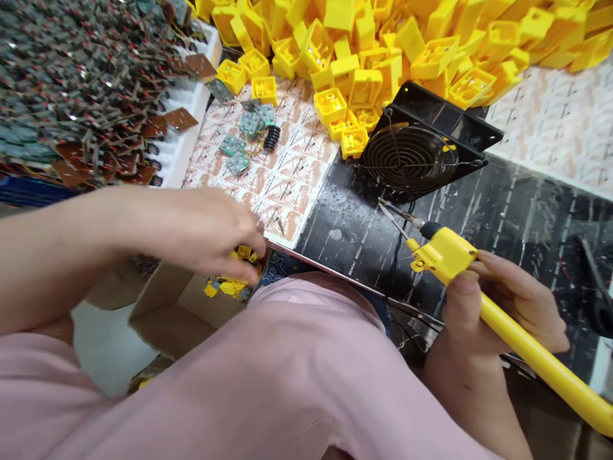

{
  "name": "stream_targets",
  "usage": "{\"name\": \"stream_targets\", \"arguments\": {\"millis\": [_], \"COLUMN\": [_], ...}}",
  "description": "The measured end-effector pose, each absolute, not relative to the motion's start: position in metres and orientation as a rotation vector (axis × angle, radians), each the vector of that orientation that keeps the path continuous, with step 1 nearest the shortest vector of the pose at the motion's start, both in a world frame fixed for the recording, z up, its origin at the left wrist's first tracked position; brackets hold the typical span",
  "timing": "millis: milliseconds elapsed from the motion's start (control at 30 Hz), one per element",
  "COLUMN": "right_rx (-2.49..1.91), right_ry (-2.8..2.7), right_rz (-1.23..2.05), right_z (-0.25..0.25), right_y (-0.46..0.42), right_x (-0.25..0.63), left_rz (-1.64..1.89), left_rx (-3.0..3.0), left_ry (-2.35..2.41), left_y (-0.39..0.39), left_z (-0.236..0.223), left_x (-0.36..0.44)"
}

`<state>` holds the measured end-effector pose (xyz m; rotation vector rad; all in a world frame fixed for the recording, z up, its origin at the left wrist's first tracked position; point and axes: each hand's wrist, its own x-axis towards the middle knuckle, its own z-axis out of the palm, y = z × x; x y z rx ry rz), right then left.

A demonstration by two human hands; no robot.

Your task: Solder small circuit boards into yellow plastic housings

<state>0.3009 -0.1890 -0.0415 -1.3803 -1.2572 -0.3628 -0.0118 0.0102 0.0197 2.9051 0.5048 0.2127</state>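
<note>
My right hand [498,306] is wrapped round a yellow soldering iron [479,275] whose metal tip points up-left over the black work mat [502,211]. My left hand [205,233] reaches down off the table's front edge. Its fingers are curled over a small yellow part [244,253] above a cardboard box [177,306] that holds more yellow pieces [225,287]. My pink-clad leg fills the bottom of the view.
A big heap of yellow plastic housings [383,45] covers the back of the table. A black fan [412,156] stands by it. Small green circuit boards [239,137] lie on printed paper. A white tray piled with brown boards [86,83] sits at the left.
</note>
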Motion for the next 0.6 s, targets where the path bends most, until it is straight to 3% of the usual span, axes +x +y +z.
{"name": "stream_targets", "arguments": {"millis": [300, 433, 600], "right_rx": [-1.343, -1.39, -1.336], "right_ry": [-1.112, -1.103, -1.029], "right_rz": [-0.477, -0.547, -0.582], "right_z": [-0.045, -0.05, -0.05], "right_y": [-0.189, -0.189, -0.182], "right_x": [0.31, 0.323, 0.315], "left_rz": [0.112, 0.0, -0.169], "left_rx": [2.932, 2.99, 3.029], "left_ry": [0.865, 0.957, 0.882], "left_y": [0.108, 0.099, 0.036], "left_z": [-0.021, -0.02, -0.011], "left_x": [0.128, 0.112, 0.055]}}
